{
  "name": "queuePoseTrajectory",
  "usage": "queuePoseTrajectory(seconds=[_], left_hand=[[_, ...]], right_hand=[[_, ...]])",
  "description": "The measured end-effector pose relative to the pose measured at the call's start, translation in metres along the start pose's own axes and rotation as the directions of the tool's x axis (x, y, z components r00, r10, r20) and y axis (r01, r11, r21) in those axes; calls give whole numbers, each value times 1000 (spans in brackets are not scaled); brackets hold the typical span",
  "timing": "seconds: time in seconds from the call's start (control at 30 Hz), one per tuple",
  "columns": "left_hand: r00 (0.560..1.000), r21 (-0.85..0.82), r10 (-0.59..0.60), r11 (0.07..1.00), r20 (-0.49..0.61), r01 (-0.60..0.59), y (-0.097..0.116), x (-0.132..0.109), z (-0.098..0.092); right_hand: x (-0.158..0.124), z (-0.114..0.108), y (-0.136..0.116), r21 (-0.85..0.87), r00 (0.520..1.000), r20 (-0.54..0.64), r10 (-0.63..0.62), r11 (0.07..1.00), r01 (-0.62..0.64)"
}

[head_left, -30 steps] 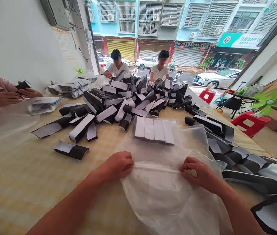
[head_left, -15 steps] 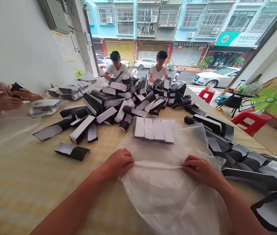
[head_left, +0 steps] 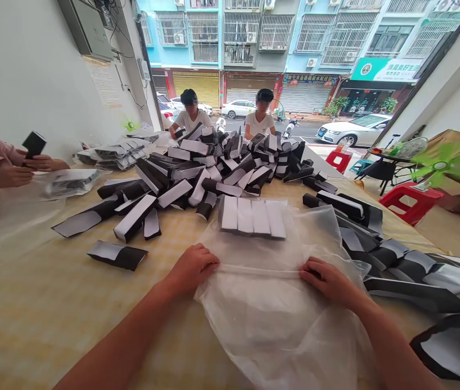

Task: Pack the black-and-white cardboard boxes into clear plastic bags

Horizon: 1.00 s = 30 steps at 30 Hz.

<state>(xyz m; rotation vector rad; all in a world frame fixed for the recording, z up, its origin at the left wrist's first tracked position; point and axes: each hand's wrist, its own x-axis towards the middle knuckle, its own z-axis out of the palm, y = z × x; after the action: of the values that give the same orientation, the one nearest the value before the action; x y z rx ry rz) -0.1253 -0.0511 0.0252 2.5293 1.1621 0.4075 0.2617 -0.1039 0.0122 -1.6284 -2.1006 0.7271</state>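
Observation:
A clear plastic bag [head_left: 266, 319] lies flat on the table in front of me, with a fold line running across it. At the left end of that fold, my left hand [head_left: 195, 264] pinches the plastic between closed fingers. My right hand [head_left: 325, 277] grips the same fold at its right end. Inside the far part of the bag sits a row of several black-and-white folded paper pieces [head_left: 253, 216], side by side. One loose black-and-white piece [head_left: 118, 254] rests on the table left of my left hand.
A large heap of black-and-white pieces [head_left: 181, 192] covers the table's middle. More pieces [head_left: 400, 260] lie along the right. Filled bags [head_left: 118, 151] are stacked far left. A co-worker's hands [head_left: 30, 168] hold a black piece at left; two people sit opposite. Red stools [head_left: 410, 203] stand at right.
My hands keep their hold on the fold, almost unmoved. The view has tipped up slightly. At left, the co-worker has raised and turned the black piece.

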Motion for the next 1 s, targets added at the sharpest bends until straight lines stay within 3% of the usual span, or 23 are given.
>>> queuePoseTrajectory(seconds=[0.17,0.33,0.47,0.57,0.7,0.83,1.0], left_hand=[[993,-68,-106,992,-44,103,1,1,3],[999,20,-26,999,-48,27,0,1,9],[991,167,47,986,-127,-26,-3,0,13],[972,301,154,949,-177,-95,-4,0,17],[967,346,212,926,-143,-151,0,-1,19],[983,269,169,952,-67,-145,1,-3,9],[984,164,180,971,-6,-176,-12,-3,3]], right_hand=[[4,3,-4,-72,999,-27,41,996,-43],[10,14,-6,-173,986,-141,91,978,-115],[10,17,-3,-216,971,-226,84,967,-134],[7,15,-4,-306,963,-252,-100,952,19],[3,17,-14,-412,927,-107,-360,865,288],[2,18,-23,-377,925,-25,-379,861,342],[0,15,-16,-344,927,-34,-374,875,341]])
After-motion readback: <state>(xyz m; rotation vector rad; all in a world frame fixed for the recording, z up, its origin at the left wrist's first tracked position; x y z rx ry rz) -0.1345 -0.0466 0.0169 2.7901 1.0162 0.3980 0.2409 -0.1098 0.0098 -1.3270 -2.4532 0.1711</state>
